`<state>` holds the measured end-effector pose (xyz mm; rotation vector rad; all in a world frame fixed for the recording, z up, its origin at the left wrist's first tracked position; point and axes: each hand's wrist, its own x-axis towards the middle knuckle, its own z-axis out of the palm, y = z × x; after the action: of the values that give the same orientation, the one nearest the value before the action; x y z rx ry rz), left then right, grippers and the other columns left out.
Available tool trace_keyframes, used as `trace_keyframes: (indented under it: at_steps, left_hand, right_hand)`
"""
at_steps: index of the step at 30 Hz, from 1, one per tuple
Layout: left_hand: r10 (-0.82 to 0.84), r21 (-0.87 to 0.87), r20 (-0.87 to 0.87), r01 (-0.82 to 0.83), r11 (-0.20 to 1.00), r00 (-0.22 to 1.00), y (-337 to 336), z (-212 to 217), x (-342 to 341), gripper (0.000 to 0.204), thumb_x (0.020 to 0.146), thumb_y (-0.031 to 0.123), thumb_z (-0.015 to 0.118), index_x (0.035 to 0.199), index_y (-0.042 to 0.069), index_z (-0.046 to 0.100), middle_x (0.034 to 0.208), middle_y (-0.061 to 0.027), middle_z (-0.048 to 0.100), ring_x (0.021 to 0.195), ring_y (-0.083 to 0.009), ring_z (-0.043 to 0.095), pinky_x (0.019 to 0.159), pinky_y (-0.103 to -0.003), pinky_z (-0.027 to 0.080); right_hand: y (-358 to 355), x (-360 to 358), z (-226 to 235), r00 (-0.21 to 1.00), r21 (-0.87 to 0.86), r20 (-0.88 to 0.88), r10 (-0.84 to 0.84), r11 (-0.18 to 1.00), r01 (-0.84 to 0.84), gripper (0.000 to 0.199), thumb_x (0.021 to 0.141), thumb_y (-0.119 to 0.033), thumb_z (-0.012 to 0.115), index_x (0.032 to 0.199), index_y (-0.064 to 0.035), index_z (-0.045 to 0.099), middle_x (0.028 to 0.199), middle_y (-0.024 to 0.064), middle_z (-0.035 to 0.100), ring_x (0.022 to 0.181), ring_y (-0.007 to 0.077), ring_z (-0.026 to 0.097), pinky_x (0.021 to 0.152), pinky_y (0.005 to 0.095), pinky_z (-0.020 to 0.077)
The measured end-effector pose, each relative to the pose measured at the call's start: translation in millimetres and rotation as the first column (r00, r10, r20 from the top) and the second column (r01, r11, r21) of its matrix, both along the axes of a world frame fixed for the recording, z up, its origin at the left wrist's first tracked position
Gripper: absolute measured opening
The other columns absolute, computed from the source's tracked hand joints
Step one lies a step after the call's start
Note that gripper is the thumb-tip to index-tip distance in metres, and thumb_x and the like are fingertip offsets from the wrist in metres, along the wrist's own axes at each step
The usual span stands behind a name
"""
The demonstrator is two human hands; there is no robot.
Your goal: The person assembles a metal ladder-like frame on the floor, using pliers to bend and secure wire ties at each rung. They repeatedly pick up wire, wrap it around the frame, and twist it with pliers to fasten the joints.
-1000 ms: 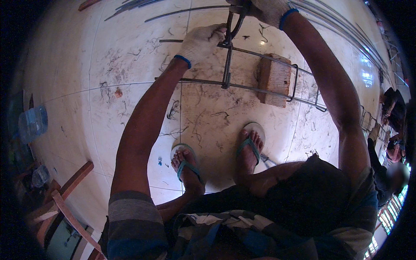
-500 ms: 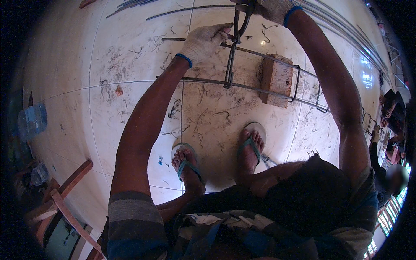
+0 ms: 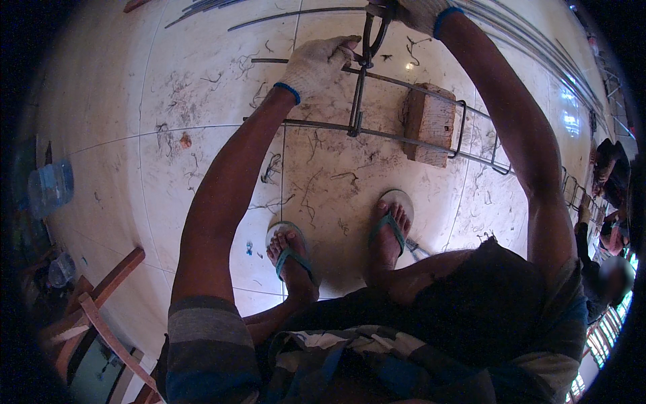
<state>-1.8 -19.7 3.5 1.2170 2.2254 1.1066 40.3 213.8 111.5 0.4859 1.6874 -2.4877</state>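
Observation:
A long narrow rebar frame (image 3: 397, 137) of thin dark bars, joined by bent stirrups, lies across the floor in front of me. My left hand (image 3: 319, 64), in a pale knit glove with a blue cuff, is closed on the far bar beside an upright stirrup (image 3: 356, 101). My right hand (image 3: 418, 13), gloved the same way, grips the handles of dark metal pincers (image 3: 375, 42) near the top edge. Their jaws meet the corner where stirrup and far bar cross. Some of the right fingers lie outside the picture.
A reddish brick (image 3: 429, 124) props up the frame. Cut wire bits litter the tiled floor (image 3: 208, 168). Loose bars (image 3: 538, 50) lie at the far right. Wooden legs (image 3: 111, 289) and a clear plastic container (image 3: 50, 188) stand left. A person (image 3: 595, 269) works at right.
My right hand and the pincer handles have shifted very slightly to the left. The left hand and the rebar frame stay in place.

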Motion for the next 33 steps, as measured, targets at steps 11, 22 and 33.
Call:
trace_keyframes:
  at_steps: [11,22,33]
  left_hand:
    - [-0.012,0.05,-0.113,0.018,0.999,0.994,0,1,1,0.04,0.108,0.039,0.05,0.133,0.015,0.071,0.099,-0.0067,0.079,0.092,-0.0243,0.075,0.087,-0.038,0.058]
    - [-0.018,0.101,0.173,0.0,0.995,0.985,3,33,1,0.065,0.103,0.035,0.06,0.155,-0.001,0.043,0.129,-0.0252,0.069,0.115,-0.0341,0.07,0.102,-0.038,0.053]
    - [0.469,-0.058,-0.027,-0.47,0.881,0.883,116,20,40,0.083,0.084,0.048,0.078,0.148,0.003,0.051,0.128,-0.0283,0.069,0.115,-0.0413,0.07,0.093,-0.053,0.058]
  right_hand:
    - [-21,-22,-19,0.968,0.214,-0.026,-0.248,0.945,0.248,0.044,0.107,-0.054,0.049,0.099,-0.0146,0.065,0.087,0.0011,0.067,0.076,0.0158,0.064,0.068,0.0374,0.054]
    - [-30,-50,-28,0.918,0.11,-0.003,-0.396,0.913,0.394,0.032,0.102,-0.041,0.052,0.081,-0.0176,0.052,0.06,-0.0013,0.045,0.047,0.0156,0.044,0.044,0.034,0.0392]
    - [-16,-42,-30,0.77,0.359,0.126,-0.626,0.752,0.553,0.049,0.094,-0.046,0.057,0.094,0.001,0.069,0.075,0.0132,0.066,0.066,0.0298,0.062,0.063,0.0474,0.05]
